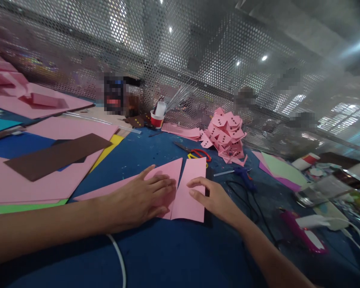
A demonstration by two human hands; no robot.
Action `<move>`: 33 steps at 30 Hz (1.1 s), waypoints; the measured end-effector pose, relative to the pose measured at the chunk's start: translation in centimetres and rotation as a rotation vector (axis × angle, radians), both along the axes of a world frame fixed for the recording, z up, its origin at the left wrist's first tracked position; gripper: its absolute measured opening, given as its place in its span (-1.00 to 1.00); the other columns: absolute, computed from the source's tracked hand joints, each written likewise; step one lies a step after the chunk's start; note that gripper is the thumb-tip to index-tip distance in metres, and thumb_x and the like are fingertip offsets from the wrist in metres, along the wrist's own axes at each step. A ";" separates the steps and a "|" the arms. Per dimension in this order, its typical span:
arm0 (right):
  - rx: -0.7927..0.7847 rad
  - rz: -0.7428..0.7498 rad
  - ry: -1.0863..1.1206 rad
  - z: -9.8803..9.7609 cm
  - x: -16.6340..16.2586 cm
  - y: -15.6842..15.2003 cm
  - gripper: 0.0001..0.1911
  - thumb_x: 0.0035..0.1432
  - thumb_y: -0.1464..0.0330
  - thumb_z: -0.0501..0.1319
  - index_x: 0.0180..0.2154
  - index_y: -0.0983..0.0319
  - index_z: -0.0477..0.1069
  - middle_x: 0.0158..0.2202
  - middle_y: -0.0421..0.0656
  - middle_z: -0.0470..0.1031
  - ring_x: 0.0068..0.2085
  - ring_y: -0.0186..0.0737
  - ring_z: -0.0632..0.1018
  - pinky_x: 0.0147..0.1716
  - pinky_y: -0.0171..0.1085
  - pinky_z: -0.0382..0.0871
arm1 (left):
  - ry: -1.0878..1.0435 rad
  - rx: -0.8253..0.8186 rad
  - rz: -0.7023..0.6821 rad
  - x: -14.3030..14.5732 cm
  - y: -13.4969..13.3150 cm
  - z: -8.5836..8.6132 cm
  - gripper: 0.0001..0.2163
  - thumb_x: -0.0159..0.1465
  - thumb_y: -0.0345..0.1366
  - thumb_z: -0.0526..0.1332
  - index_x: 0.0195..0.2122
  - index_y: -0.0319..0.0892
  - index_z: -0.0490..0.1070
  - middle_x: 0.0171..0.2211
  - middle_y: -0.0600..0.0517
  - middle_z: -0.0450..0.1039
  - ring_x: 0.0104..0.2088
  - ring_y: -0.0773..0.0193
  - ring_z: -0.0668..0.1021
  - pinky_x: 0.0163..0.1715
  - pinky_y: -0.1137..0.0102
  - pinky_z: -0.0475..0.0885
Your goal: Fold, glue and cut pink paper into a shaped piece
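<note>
My left hand lies flat with fingers spread on a long pink paper strip on the blue table. Just right of it is a pink paper panel. A narrow dark gap parts the two at the top and closes toward the bottom; whether they are joined there I cannot tell. My right hand reaches over the panel's right edge, thumb and index finger apart, their tips resting on its face. Beyond the panel lie scissors with red and yellow handles.
A pile of folded pink paper pieces with dark dots stands at the back. A blue glue gun and its cable lie to the right, near a magenta power strip. Large coloured sheets cover the left. A red-and-white cup holds sticks.
</note>
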State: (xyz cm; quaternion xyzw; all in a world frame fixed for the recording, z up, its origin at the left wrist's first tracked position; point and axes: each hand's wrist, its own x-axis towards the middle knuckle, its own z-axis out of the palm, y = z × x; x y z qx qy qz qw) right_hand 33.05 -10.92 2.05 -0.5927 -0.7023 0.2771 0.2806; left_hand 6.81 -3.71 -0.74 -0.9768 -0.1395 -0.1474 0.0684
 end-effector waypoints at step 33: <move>-0.048 -0.039 -0.056 0.1 -0.2 0.0 -0.82 0.28 0.33 0.21 -0.14 0.11 0.58 -0.07 -0.20 0.65 -0.13 -0.16 0.62 -0.13 -0.23 0.40 | -0.003 0.026 -0.057 -0.1 -1.1 0.5 -0.70 0.45 -0.13 0.12 0.16 -0.01 0.41 0.19 -0.04 0.44 0.23 0.11 0.41 0.39 0.07 -0.02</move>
